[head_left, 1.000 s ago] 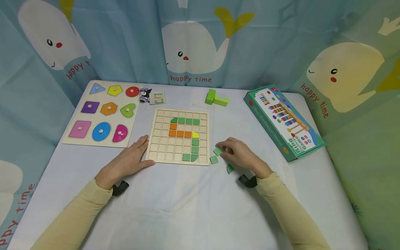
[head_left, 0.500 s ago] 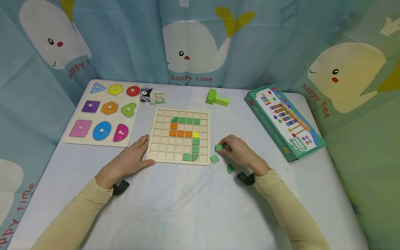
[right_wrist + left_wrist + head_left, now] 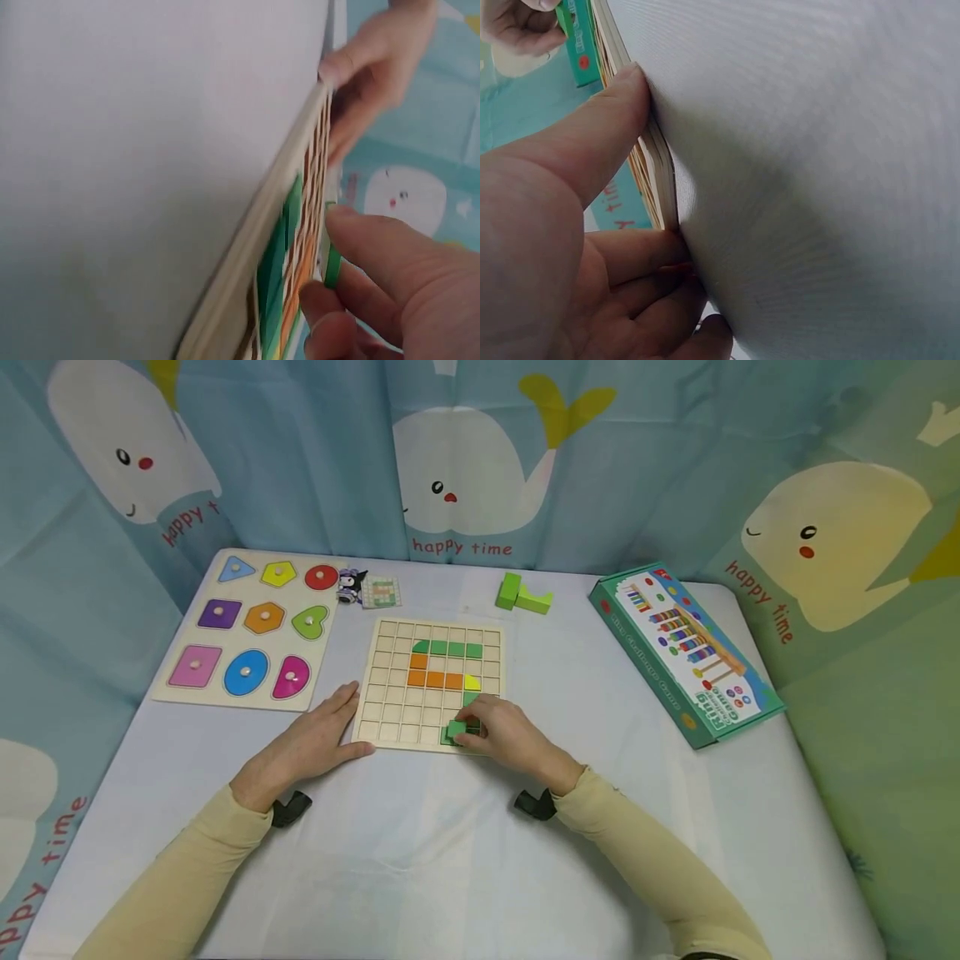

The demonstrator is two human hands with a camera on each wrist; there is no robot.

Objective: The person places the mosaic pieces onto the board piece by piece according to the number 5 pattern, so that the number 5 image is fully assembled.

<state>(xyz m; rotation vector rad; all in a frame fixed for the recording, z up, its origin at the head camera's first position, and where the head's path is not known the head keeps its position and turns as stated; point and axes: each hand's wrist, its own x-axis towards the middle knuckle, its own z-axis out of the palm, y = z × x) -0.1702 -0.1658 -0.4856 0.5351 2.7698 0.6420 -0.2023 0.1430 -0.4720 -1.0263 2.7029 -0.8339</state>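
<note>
A square wooden grid board (image 3: 390,703) lies on the table, holding green, orange and yellow tiles set in an S-like line. My left hand (image 3: 313,737) rests with straight fingers against its left edge, thumb at the near left corner; the left wrist view shows the thumb (image 3: 615,124) touching that edge. Over the board's near right part, my right hand (image 3: 510,735) pinches a green square tile (image 3: 456,729) between thumb and fingers. It sits above a green tile in the bottom row. In the right wrist view the pinched tile (image 3: 333,268) stands apart from the grid.
A shape puzzle board (image 3: 228,637) lies at the left, beside a small figurine (image 3: 351,587) and a pattern card (image 3: 382,593). Green blocks (image 3: 510,591) stand behind the grid. A green game box (image 3: 682,652) lies at the right. A whale-print curtain (image 3: 637,468) hangs behind.
My right hand has lifted a green square tile from the table right of the board and carried it left over the board's bottom row. My left hand stays put.
</note>
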